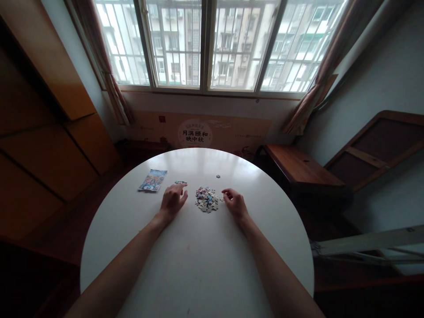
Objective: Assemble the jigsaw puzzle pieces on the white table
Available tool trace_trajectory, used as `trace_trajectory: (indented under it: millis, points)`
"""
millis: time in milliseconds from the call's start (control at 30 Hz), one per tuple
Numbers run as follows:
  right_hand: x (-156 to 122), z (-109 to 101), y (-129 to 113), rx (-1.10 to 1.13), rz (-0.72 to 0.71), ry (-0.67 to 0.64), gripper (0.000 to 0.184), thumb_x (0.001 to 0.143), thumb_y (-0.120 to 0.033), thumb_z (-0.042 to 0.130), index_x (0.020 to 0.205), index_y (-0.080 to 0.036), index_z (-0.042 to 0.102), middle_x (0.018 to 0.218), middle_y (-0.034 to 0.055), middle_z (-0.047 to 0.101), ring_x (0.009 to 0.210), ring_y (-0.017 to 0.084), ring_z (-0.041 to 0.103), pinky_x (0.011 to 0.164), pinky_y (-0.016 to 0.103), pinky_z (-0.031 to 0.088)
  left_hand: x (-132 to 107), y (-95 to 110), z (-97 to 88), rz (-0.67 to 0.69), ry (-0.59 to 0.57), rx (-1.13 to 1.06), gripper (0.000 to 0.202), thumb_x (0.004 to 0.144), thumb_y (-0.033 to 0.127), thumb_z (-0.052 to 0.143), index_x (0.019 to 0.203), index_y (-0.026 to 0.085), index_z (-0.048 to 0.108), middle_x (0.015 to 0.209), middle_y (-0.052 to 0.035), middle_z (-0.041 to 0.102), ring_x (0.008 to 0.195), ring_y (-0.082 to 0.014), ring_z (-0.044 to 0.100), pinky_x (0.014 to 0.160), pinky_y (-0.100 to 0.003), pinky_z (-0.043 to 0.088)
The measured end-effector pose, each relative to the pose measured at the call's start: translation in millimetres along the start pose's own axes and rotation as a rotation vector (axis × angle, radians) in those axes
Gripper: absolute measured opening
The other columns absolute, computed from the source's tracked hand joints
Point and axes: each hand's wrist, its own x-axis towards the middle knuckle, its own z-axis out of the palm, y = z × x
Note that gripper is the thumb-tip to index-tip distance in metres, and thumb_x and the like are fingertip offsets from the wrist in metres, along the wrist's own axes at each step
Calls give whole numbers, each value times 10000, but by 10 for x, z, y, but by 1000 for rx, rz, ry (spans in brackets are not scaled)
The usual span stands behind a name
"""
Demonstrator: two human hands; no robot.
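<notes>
A small heap of loose jigsaw pieces point(206, 199) lies in the middle of the round white table point(198, 260). My left hand point(172, 199) rests on the table just left of the heap, fingers loosely stretched, fingertips beside a couple of joined pieces point(180, 182). My right hand point(234, 203) sits just right of the heap with fingers curled inward; whether they pinch a piece is too small to tell. One single piece point(218, 176) lies apart beyond the heap. A colourful picture card point(153, 180) lies flat to the left.
A wooden bench or low table point(298, 165) stands to the right of the round table. Wooden cabinets point(49, 132) line the left wall. A printed cardboard panel point(195, 132) leans under the barred window point(212, 44). A folded frame point(374, 150) leans on the right wall.
</notes>
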Motion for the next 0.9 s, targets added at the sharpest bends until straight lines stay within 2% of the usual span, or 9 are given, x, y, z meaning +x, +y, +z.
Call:
trace_trajectory:
  millis: [100,233,467,733,900]
  points:
    - [-17,13,-36,-4,-60,-39,195,775,-219,487,854,-162,656,698,29,625,589,132,555,625,252,447,-9,27,20,36,-136,-98,306,865,312,431,1090,215,613,616,12,580,576,-127,543,611,-229,372]
    - [-60,41,-82,-39,-153,-132,176,771,-199,516,868,-187,663,780,21,589,593,109,530,614,234,434,-12,5,73,2,-196,-162,285,849,336,452,1010,214,653,569,25,555,506,-106,508,537,-213,318]
    - [-84,48,-103,-91,-146,-196,184,768,-194,551,892,-217,685,855,14,547,594,88,518,625,225,426,-7,5,64,13,-216,-149,276,847,357,458,950,223,676,592,10,583,539,-114,526,546,-215,305]
    - [-65,81,-52,-69,-125,-176,179,789,-229,553,888,-209,701,830,19,565,615,99,521,636,232,428,-3,26,46,15,-235,-129,274,850,351,459,956,219,675,607,6,595,545,-114,528,557,-212,314]
    - [-49,40,-73,-9,-138,-117,169,801,-236,541,817,-167,695,793,38,578,624,115,542,647,247,448,-4,27,42,40,-215,-125,266,855,335,455,942,220,680,617,3,607,545,-115,538,553,-216,321]
